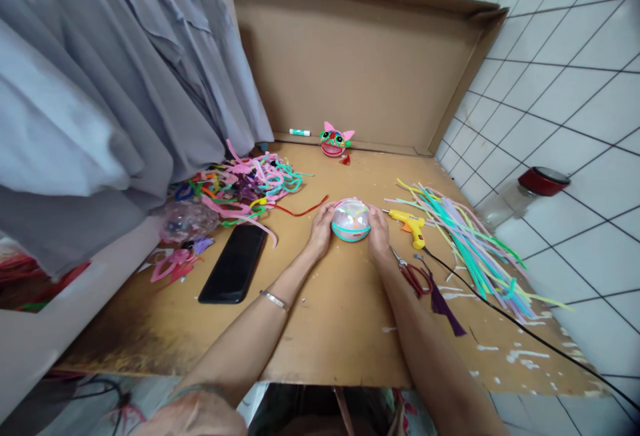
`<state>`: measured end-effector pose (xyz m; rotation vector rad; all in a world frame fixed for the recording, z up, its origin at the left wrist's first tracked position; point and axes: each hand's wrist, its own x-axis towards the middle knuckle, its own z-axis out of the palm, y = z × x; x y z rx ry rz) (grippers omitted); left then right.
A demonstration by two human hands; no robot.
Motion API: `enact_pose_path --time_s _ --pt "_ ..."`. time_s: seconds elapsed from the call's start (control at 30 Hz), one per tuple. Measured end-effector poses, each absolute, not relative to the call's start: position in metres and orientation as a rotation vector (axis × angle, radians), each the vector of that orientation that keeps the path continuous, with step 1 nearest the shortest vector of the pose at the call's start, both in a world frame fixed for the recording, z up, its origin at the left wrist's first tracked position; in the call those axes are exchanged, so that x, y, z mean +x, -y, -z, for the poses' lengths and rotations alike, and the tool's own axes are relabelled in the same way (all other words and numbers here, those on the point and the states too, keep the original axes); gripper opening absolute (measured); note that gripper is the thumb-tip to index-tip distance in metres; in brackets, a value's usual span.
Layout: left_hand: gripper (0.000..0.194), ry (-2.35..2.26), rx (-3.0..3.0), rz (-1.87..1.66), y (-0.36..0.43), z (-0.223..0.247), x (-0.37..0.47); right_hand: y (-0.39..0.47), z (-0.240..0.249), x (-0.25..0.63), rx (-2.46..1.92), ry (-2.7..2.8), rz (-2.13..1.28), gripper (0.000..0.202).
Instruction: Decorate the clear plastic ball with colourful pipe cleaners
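Between my two hands, a clear plastic ball (351, 213) rests on the table, with a turquoise band around its lower part and some pink, yellow and orange bits on it. My left hand (323, 228) is closed around its left side. On the opposite side my right hand (379, 229) grips it too; some fingers of both hands are hidden behind the ball. Just right of my right hand lies a yellow hot glue gun (411, 225). Scissors with dark red handles (416, 278) lie beside my right forearm. A red pipe cleaner (300, 213) lies left of my left hand.
A pile of coloured pipe cleaners (260, 179) and a black phone (234, 264) are at left. Straight pipe cleaners (470, 243), a purple tassel (447, 309) and a black cord (490, 303) lie right. At the back sit a decorated cat-like head (335, 140) and a glue stick (299, 133).
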<state>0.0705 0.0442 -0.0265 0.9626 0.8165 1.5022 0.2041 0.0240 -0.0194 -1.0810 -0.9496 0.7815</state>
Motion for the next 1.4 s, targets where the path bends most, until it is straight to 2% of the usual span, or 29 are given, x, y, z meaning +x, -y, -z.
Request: enact_pose_path --time_s 0.4,1.0,1.1,1.23,1.4 --pt "0.031 -0.833 1.096 -1.419 -0.046 0.022 0.069 -0.021 0.019 0.206 -0.906 0.965 -0.827 0.035" --pt "0.039 -0.851 1.106 -1.473 -0.044 0.023 0.069 -0.015 0.012 0.209 -1.009 0.963 -0.783 0.046" --pt "0.041 -0.799 1.091 -1.469 -0.044 0.024 0.07 -0.011 0.008 0.209 -1.033 1.002 -0.818 0.053" --pt "0.041 -0.766 1.109 -1.464 -0.043 0.024 0.071 -0.006 0.003 0.209 -1.119 1.129 -0.802 0.075" --pt "0.042 -0.733 1.072 -1.457 -0.042 0.024 0.073 -0.005 -0.002 0.207 -1.141 1.082 -0.835 0.077"
